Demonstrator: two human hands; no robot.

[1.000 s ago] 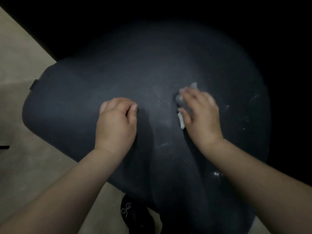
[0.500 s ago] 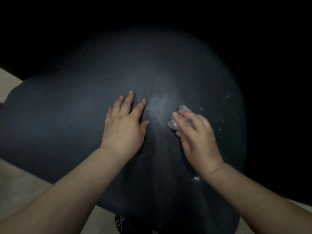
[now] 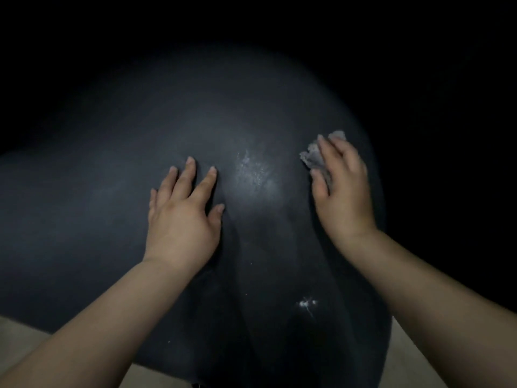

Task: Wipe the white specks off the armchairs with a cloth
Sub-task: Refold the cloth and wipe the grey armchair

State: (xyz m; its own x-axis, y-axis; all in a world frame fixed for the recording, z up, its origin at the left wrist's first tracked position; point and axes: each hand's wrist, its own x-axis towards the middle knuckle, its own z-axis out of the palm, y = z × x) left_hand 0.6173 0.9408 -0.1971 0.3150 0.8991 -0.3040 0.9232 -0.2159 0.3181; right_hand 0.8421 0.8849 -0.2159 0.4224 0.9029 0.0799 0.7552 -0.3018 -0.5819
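A dark, rounded armchair (image 3: pixel 112 169) fills most of the view. My left hand (image 3: pixel 183 217) lies flat on it with fingers spread, holding nothing. My right hand (image 3: pixel 342 189) presses a crumpled grey cloth (image 3: pixel 314 156) against the chair's right side; the cloth pokes out past the fingertips. A smeared patch of white specks (image 3: pixel 251 170) lies between the two hands. A smaller cluster of white specks (image 3: pixel 306 303) sits lower down, near my right forearm.
Beige floor (image 3: pixel 25 337) shows at the bottom left and the bottom right. Everything beyond the chair's upper edge is black and unlit.
My right hand has slid the cloth to the right and up, away from the smeared patch. My left hand went from a fist to flat and spread. The view has shifted, showing less floor.
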